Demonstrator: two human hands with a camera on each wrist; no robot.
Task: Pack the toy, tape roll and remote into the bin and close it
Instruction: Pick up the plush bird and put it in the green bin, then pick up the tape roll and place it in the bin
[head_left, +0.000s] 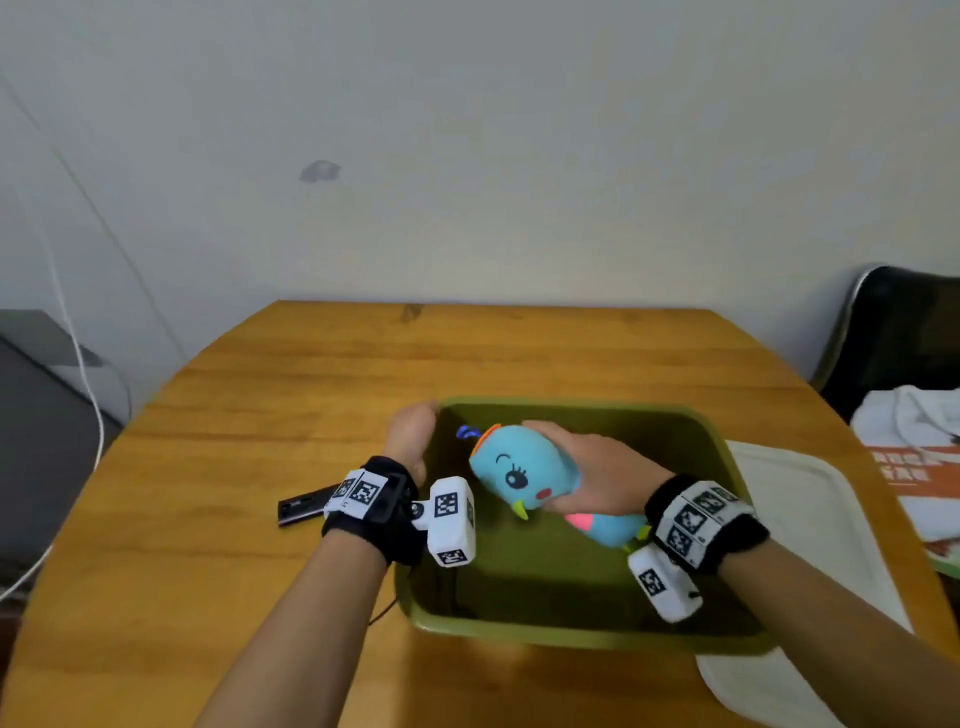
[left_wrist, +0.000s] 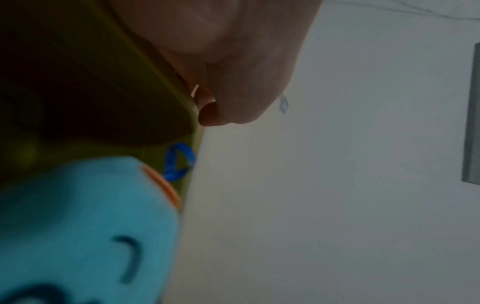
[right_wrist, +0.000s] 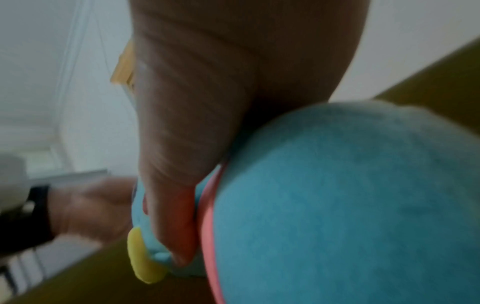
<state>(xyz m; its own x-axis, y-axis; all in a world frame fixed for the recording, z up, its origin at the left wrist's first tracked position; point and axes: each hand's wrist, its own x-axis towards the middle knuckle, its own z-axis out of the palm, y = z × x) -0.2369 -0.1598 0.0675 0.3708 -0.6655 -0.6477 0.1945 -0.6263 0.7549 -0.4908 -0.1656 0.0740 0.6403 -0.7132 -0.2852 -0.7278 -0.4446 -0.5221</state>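
Note:
A blue plush bird toy (head_left: 519, 470) with a yellow beak hangs over the inside of the olive-green bin (head_left: 571, 631), gripped round its body by my right hand (head_left: 582, 478). The toy (right_wrist: 337, 205) fills the right wrist view, with my thumb (right_wrist: 179, 216) pressed into it. My left hand (head_left: 413, 431) grips the bin's far-left rim, fingers curled over the edge (left_wrist: 192, 107); the toy's head (left_wrist: 91, 216) shows below it. The black remote (head_left: 304, 509) lies on the table left of the bin, partly behind my left wrist. No tape roll is in view.
A white bin lid (head_left: 810, 530) lies flat on the wooden table (head_left: 208, 519) right of the bin. A dark chair (head_left: 904, 332) with cloth and papers stands at far right. A grey cabinet (head_left: 41, 431) and white cable are at left.

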